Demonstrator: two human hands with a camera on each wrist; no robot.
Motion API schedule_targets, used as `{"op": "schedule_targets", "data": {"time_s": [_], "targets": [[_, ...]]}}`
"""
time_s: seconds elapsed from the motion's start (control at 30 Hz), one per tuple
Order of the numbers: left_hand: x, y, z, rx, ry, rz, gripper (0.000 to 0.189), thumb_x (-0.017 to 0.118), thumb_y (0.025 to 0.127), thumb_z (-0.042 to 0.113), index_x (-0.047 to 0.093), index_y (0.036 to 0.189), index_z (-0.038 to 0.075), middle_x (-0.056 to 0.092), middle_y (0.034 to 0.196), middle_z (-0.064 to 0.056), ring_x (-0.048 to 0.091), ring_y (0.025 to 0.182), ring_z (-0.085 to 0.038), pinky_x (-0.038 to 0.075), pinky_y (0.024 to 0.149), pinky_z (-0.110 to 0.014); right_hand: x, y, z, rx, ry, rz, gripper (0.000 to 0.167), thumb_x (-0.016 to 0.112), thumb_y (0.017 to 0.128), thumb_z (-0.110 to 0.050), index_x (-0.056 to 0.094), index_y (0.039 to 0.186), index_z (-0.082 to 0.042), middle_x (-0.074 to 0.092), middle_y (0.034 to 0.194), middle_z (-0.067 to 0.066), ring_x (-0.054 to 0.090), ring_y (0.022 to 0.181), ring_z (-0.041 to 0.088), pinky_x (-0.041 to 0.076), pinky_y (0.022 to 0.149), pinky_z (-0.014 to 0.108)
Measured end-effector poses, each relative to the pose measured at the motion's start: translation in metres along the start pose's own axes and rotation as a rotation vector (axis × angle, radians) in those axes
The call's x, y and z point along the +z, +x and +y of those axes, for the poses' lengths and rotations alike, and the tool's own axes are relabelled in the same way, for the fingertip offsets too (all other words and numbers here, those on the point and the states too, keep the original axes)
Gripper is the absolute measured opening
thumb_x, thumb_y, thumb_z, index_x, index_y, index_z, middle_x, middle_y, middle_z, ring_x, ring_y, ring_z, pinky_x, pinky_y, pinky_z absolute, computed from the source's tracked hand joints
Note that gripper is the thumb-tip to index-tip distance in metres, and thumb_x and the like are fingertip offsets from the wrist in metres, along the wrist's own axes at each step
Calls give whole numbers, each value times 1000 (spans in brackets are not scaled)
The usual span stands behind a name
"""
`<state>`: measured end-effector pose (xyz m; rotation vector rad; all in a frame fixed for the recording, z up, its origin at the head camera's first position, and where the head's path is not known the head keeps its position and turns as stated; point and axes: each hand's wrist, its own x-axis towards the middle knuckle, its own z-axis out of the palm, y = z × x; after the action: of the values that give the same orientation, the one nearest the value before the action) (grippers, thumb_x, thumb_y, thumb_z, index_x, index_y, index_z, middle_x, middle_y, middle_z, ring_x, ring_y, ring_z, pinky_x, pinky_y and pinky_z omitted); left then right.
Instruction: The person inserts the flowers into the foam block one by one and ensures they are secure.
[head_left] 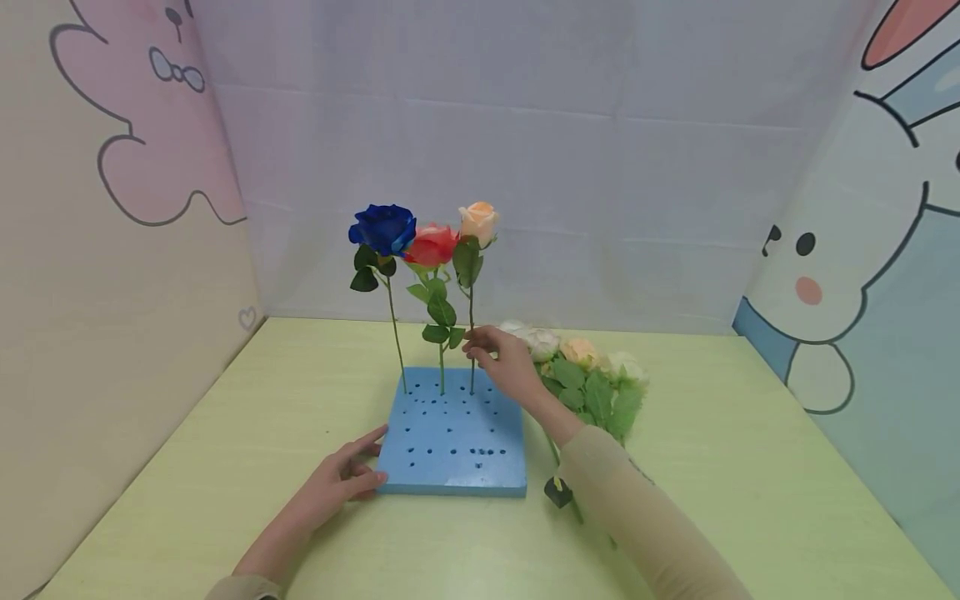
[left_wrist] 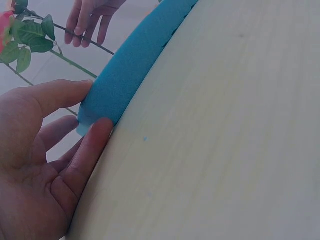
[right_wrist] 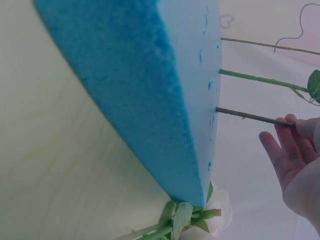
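A blue foam board point(head_left: 442, 475) dotted with small holes lies on the table. Three artificial roses stand upright along its far side: a dark blue rose point(head_left: 382, 231), a coral-red rose point(head_left: 432, 247) and a peach rose point(head_left: 478, 223). My right hand point(head_left: 506, 360) pinches the peach rose's stem point(right_wrist: 250, 116) between thumb and fingers, above where it enters the foam. Against the board's left side rests my left hand point(head_left: 341, 479), its thumb and fingertips touching the edge; the left wrist view shows this hand point(left_wrist: 50, 165) from close by.
Right of the board, partly behind my right forearm, lies a heap of artificial flowers: white roses point(head_left: 542, 343), a peach one point(head_left: 581, 352) and green leaves point(head_left: 600, 398). Cloth walls with cartoon figures surround the pale yellow table point(head_left: 750, 467).
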<state>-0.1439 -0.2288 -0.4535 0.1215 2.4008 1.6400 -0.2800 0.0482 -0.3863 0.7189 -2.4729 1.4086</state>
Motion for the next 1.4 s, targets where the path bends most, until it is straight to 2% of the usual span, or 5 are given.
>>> {"op": "schedule_targets", "data": {"time_s": [0.4, 0.6, 0.97, 1.17, 1.4], "targets": [[0, 0, 0, -4, -10, 2, 71, 69, 92, 21, 36, 154, 19, 44, 146, -22, 58, 95, -17, 60, 83, -29, 0, 1, -1, 35, 9, -6, 18, 59, 97, -7, 69, 112, -3, 75, 99, 11, 72, 90, 23, 61, 73, 24], [0, 1, 0, -12, -4, 11, 70, 69, 91, 20, 36, 154, 19, 44, 146, -22, 58, 95, -18, 60, 84, -29, 1, 2, -1, 27, -33, -7, 13, 59, 97, -6, 69, 106, -4, 75, 96, 9, 72, 86, 20, 59, 70, 22], [0, 2, -1, -5, -6, 5, 71, 69, 91, 21, 36, 154, 19, 44, 146, -22, 58, 95, -18, 60, 85, -30, 2, 3, 1, 16, -30, 6, 11, 62, 96, -9, 68, 102, -2, 75, 93, 10, 71, 80, 20, 58, 67, 22], [0, 2, -1, -4, -8, 9, 71, 70, 91, 20, 36, 154, 19, 44, 146, -22, 58, 95, -18, 60, 84, -29, 2, 2, 1, 24, -20, 28, 6, 64, 95, -9, 68, 98, -6, 75, 90, 10, 71, 77, 21, 57, 64, 21], [1, 1, 0, -13, -3, 15, 71, 70, 91, 20, 37, 154, 19, 45, 146, -22, 57, 95, -17, 60, 84, -29, 2, 0, 1, 32, -13, 25, 5, 66, 94, -10, 68, 97, -8, 75, 89, 7, 69, 74, 16, 56, 62, 22]]}}
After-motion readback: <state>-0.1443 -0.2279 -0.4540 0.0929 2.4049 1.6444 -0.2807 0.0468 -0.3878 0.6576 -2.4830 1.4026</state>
